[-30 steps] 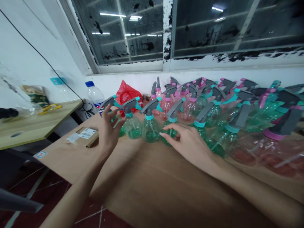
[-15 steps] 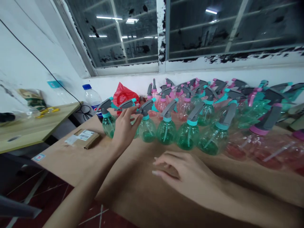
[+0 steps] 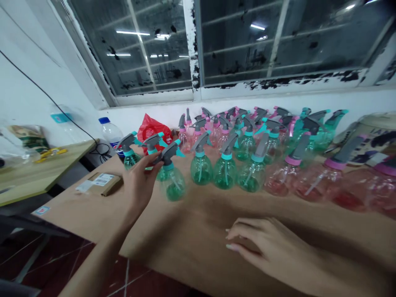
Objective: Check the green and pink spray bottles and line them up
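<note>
My left hand (image 3: 140, 183) grips a green spray bottle (image 3: 172, 182) with a grey and teal trigger head, holding it forward of the row. My right hand (image 3: 262, 245) rests on the brown table (image 3: 192, 235) near its front edge, fingers loosely curled, holding nothing. Behind stand several green spray bottles (image 3: 201, 167) in a row, and several pink ones (image 3: 278, 179) to the right and at the back.
A red plastic bag (image 3: 148, 128) and a water bottle (image 3: 109, 134) stand at the back left under the window. A small cardboard box (image 3: 102, 183) lies on the table's left part. A second, lower table (image 3: 27, 177) stands at the left. A printed container (image 3: 374, 138) sits at far right.
My left hand has closed on a green bottle and pulled it out of the row toward me. My right hand has drawn back from the bottles to the table's front.
</note>
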`<state>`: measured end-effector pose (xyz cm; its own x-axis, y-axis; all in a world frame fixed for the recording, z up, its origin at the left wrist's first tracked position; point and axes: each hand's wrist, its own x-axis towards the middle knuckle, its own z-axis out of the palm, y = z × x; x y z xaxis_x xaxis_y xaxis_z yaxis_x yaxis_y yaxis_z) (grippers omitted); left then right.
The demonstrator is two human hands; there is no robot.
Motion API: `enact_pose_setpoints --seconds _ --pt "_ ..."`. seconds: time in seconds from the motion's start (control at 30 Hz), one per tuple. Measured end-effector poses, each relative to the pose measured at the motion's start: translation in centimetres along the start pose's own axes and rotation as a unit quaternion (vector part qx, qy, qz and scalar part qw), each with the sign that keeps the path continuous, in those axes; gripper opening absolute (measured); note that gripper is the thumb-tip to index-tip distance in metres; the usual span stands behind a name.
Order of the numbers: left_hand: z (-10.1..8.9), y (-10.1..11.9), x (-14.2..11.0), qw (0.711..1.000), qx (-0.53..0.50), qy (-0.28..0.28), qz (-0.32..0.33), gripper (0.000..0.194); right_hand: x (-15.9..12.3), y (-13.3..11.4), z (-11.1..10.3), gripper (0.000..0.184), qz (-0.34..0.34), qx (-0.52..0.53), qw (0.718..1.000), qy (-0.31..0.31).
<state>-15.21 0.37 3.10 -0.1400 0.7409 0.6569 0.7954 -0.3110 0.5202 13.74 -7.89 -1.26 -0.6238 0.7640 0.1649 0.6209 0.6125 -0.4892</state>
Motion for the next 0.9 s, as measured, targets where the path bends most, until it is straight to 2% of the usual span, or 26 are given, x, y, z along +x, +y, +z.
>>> enact_pose_setpoints --seconds 0.1,0.2,0.3,0.37,0.5,0.63,0.73,0.9 --pt "-0.8 1.3 -2.2 0.997 -0.069 -0.003 -0.029 0.034 -1.0 1.0 -0.8 0.015 0.01 -0.007 1.0 0.027" --pt "-1.0 4.1 -4.0 0.981 -0.18 -0.024 -0.069 0.032 -1.8 2.1 -2.1 0.019 0.033 -0.024 0.998 0.054" --pt "-0.4 7.6 -5.3 0.974 -0.219 -0.05 -0.041 0.026 -2.7 3.2 -3.4 0.025 0.076 -0.027 0.993 0.084" --pt "0.5 9.7 -6.0 0.972 -0.218 -0.089 -0.008 0.025 -3.5 3.9 -4.0 0.033 0.1 -0.015 0.99 0.102" --pt "3.4 13.3 -7.1 0.969 -0.196 -0.132 0.078 0.023 -5.7 5.0 -5.1 0.045 0.14 0.033 0.983 0.114" --pt "7.6 16.5 -7.7 0.955 -0.232 -0.116 0.143 0.022 -8.0 6.4 -5.5 0.058 0.122 0.086 0.982 0.116" --pt "10.8 18.5 -7.9 0.939 -0.283 -0.1 0.165 0.02 -9.1 7.8 -5.3 0.072 0.095 0.108 0.98 0.135" --pt "14.1 20.1 -8.1 0.925 -0.318 -0.098 0.182 0.013 -9.4 10.1 -4.4 0.081 0.138 0.138 0.965 0.177"
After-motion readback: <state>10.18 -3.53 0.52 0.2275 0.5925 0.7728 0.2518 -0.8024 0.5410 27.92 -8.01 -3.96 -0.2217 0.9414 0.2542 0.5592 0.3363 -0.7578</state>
